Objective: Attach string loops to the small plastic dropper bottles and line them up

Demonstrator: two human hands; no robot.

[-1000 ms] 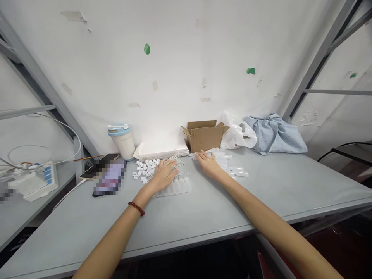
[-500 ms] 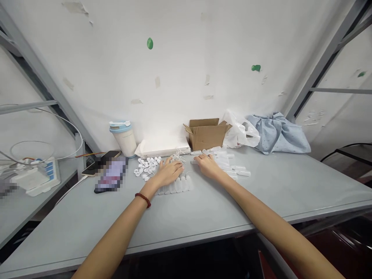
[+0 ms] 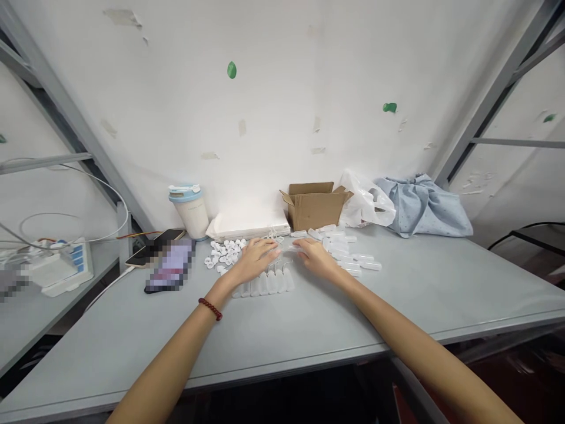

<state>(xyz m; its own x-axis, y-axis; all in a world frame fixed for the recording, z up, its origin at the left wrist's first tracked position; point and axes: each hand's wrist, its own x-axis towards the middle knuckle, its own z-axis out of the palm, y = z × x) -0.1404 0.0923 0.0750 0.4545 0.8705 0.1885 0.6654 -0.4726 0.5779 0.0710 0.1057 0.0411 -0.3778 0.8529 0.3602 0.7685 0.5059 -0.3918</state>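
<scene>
My left hand (image 3: pixel 252 262) reaches over a row of small clear plastic bottles (image 3: pixel 265 284) lying side by side on the grey table (image 3: pixel 309 318). Its fingers are curled near a tangle of thin white loops (image 3: pixel 272 235); what they hold I cannot make out. A red bead bracelet (image 3: pixel 209 308) sits on that wrist. My right hand (image 3: pixel 314 257) lies close beside it, fingers bent, at the edge of a scatter of clear tubes (image 3: pixel 348 253). A heap of small white caps (image 3: pixel 224 253) lies left of my left hand.
A brown cardboard box (image 3: pixel 314 206) stands open against the wall, with a white plastic bag (image 3: pixel 365 203) and blue cloth (image 3: pixel 424 206) to its right. A lidded cup (image 3: pixel 189 209), white flat packs (image 3: pixel 247 225) and phones (image 3: pixel 163 259) lie left. Cables and a power strip (image 3: pixel 62 265) sit far left.
Both hands have drawn closer together near the white loops above the bottle row. The right hand moved left, away from the scattered tubes.
</scene>
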